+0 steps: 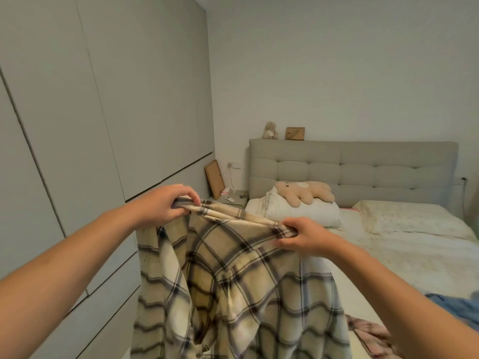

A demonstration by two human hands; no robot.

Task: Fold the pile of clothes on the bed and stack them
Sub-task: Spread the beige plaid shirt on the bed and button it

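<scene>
A cream plaid shirt (pixel 233 275) with dark checks was held up in the air in front of the bed (pixel 414 257), stretched between both hands along its bunched top edge. The left hand (pixel 166 203) was closed in a tight grip on the left end of that edge, fingers curled over the fabric, and the right hand (pixel 303 237) was likewise closed in a grip on the right end, slightly lower. The rest of the shirt was seen hanging loose below, in folds, down to the bottom of the view. On the bed, at the lower right, a blue garment (pixel 456 307) and a pinkish garment (pixel 373 335) were lying crumpled and unfolded, near each other. Farther back, a white pillow (pixel 298 211) was topped by a beige plush toy (pixel 303 193), with a floral pillow (pixel 409 216) beside it, against the tufted grey headboard (pixel 363 169). A small teddy bear (pixel 270 130) and a wooden frame (pixel 295 133) were set on the headboard's top. A grey wardrobe (pixel 103 99) was standing along the left.
</scene>
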